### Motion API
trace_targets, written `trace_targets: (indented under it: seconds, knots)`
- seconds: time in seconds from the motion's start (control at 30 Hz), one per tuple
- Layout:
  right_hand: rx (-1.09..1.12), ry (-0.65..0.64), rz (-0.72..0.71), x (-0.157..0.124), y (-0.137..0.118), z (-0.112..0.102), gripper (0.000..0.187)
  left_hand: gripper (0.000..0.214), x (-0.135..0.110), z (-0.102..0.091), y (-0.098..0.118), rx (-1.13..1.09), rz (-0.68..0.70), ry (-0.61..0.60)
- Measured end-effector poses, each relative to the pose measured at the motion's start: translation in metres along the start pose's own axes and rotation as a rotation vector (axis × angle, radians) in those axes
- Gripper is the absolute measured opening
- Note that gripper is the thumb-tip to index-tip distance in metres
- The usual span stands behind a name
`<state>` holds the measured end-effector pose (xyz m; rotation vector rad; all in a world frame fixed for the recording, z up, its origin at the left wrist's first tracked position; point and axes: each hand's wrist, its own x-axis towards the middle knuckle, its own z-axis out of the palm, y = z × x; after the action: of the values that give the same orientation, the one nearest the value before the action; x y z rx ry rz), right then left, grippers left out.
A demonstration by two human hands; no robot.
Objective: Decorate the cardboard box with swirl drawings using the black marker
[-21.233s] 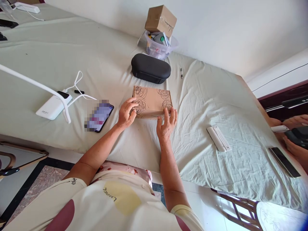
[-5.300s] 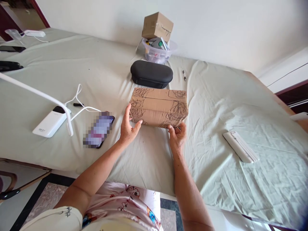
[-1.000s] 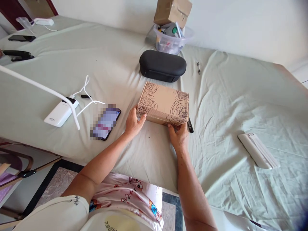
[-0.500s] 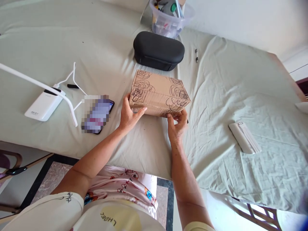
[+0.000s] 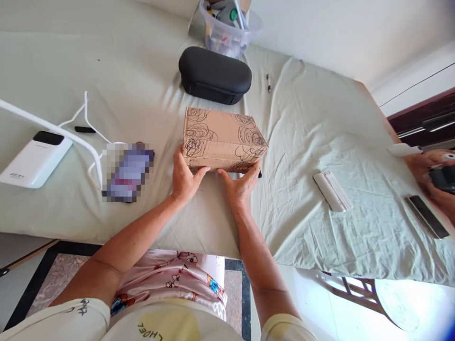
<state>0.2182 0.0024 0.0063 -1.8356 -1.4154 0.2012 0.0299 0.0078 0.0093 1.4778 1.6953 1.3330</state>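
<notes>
A brown cardboard box [image 5: 222,137] with black scribbled circles rests on the pale green cloth [image 5: 149,85] before me. My left hand [image 5: 185,177] grips its near left corner, thumb along the side. My right hand [image 5: 240,184] holds the near right lower edge, fingers spread under and against it. A black marker tip [image 5: 259,174] peeks out by the box's right corner.
A black oval case [image 5: 214,81] lies behind the box, a clear tub of items [image 5: 227,28] beyond it. A phone [image 5: 126,170], white power bank [image 5: 33,158] with cables and a white lamp arm [image 5: 53,132] lie left. A white flat pack [image 5: 332,191] lies right; another person's hands [image 5: 433,177] are at the far right edge.
The view shifted right and down. My right hand slid left along the box's near edge and flattened against it. My left hand stays on the left corner. The other person's hands came into view.
</notes>
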Motion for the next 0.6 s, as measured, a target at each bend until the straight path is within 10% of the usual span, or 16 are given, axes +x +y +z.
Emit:
trace_targets:
  seconds: [0.33, 0.6]
  knots:
    - [0.216, -0.135, 0.041, 0.012, 0.010, -0.015, 0.079, 0.098, 0.014, -0.008, -0.005, 0.005, 0.114, 0.072]
    - [0.246, -0.119, 0.032, 0.017, 0.014, -0.019, 0.082, 0.080, 0.023, -0.018, -0.006, 0.045, 0.258, 0.048]
